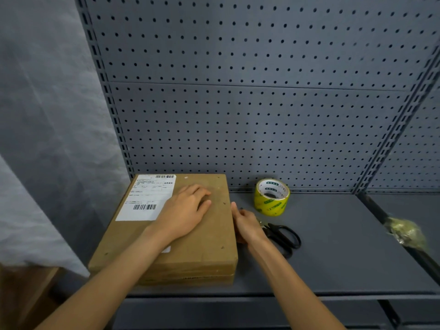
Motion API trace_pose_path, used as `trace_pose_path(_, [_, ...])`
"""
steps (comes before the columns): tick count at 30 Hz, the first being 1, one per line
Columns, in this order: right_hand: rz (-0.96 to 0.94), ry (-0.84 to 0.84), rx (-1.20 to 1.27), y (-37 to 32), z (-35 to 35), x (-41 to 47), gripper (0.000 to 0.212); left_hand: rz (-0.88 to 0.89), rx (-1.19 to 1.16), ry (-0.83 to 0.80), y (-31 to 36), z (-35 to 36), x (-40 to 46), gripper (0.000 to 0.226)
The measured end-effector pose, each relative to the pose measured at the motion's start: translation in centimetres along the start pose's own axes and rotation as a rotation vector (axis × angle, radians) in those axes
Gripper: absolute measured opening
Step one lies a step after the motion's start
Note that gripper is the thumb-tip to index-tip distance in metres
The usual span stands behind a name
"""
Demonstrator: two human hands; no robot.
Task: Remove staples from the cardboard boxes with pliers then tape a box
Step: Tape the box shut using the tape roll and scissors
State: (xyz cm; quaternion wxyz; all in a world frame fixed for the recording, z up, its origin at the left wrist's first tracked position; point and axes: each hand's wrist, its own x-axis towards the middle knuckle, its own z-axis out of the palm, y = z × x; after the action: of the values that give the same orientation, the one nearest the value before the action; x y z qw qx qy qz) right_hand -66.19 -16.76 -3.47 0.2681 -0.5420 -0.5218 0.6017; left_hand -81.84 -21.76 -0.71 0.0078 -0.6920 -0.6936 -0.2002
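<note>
Matt cardboard box point(195, 236), glossy tape roll point(271, 200)

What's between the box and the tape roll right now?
In the head view, only the right hand at the cardboard box's right edge; beyond its fingertips, bare shelf up to the tape roll.

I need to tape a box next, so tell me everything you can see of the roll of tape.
The roll of tape looks like clear plastic tape, yellow in the mass, with green print round its side and a pale printed core. It stands tilted on the grey shelf near the pegboard back, right of the cardboard box and beyond the black-handled tool. Neither hand touches it.
</note>
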Motion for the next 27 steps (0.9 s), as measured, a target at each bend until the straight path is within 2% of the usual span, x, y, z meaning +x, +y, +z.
trace_pose_path(9, [0.037,-0.03,0.0,1.4,-0.3,-1.2,0.015,-0.005,-0.026,0.002,-0.3,0.6,0.4,0.03])
trace_pose_path(11, [-0.068,0.016,-0.074,1.4,-0.7,-0.9,0.026,0.001,-0.028,-0.004,-0.1,0.7,0.3,0.03])
trace_pose_path(14, [-0.407,0.117,-0.257,0.1,-1.2,-0.8,0.04,0.006,-0.036,0.002,-0.1,0.7,0.3,0.03])
trace_pose_path(16, [-0.581,0.021,-0.456,-0.8,-1.2,-0.9,0.05,0.012,-0.029,-0.005,-0.2,0.6,0.3,0.036])
trace_pose_path(18, [-0.624,-0.107,-0.729,-1.1,-1.0,-0.9,0.06,0.015,-0.036,-0.016,-0.3,0.6,0.2,0.045])
trace_pose_path(20, [-0.631,-0.154,-0.877,-1.2,-1.0,-0.8,0.063,0.005,-0.047,-0.019,-0.2,0.6,0.3,0.049])
trace_pose_path(23, [-0.681,-0.158,-0.919,-1.3,-1.4,-1.3,0.061,-0.016,-0.035,-0.003,-0.1,0.6,0.6,0.048])
trace_pose_path(27, [-0.764,-0.227,-0.818,0.1,-1.1,-3.3,0.052,-0.031,-0.021,-0.004,-0.4,0.8,0.5,0.046])
